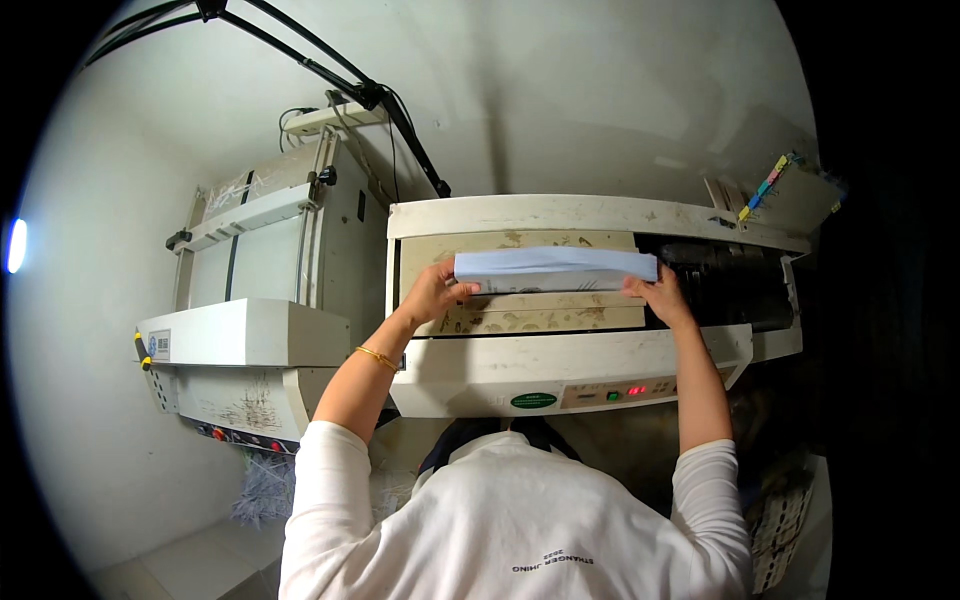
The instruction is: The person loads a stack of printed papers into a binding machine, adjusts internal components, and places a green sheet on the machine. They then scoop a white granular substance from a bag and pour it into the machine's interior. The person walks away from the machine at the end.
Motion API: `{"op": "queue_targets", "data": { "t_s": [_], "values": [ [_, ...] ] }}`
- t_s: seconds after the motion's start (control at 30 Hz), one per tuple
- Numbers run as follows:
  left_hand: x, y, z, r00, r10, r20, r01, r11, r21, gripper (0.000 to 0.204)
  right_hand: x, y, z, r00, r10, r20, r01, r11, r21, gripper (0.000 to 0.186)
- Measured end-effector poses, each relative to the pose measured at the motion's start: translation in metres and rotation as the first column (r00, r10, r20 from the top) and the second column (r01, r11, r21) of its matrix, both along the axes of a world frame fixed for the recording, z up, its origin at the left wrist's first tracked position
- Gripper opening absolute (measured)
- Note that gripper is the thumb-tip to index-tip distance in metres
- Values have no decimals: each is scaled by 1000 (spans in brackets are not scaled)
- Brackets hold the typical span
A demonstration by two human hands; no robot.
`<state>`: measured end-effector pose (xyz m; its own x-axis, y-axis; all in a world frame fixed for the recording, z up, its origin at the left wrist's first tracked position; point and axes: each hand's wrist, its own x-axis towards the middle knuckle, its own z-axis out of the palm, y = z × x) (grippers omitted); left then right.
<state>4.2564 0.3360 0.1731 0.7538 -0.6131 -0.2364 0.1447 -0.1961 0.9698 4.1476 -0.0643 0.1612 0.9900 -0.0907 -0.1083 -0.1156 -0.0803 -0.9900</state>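
Below a pale wall (620,110), a paper stack (550,264) is held over a white machine (470,370), its ends clasped by left grip (431,294) and right grip (665,297); likely bendable and slippery, it is best squeezed there.

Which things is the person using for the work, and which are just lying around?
Being used:
paper stack, held by left hand and right hand
white machine beneath it, probably

Seemingly just around:
paper shreds, lower left
yellow-and-black tool
power strip
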Motion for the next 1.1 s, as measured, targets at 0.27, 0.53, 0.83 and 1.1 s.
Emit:
{"op": "queue_targets", "data": {
  "t_s": [0.27,0.53,0.83,1.1],
  "values": [
    [-2,3,-8,999,40,33,-43,995,94,37,8,-1,37,996,46,-80,-74,913,-401,31],
    [-2,5,-9,999,6,42,-9,998,70,38,62,96,105,846,461,-268,-430,292,-855,44],
    [-11,16,-7,944,43,327,-47,999,6,39,91,145,109,679,529,-509,-611,23,-791,49],
    [-96,109,2,745,295,598,-506,834,219,29,90,143,114,662,554,-505,-625,36,-780,43]
  ]
}}
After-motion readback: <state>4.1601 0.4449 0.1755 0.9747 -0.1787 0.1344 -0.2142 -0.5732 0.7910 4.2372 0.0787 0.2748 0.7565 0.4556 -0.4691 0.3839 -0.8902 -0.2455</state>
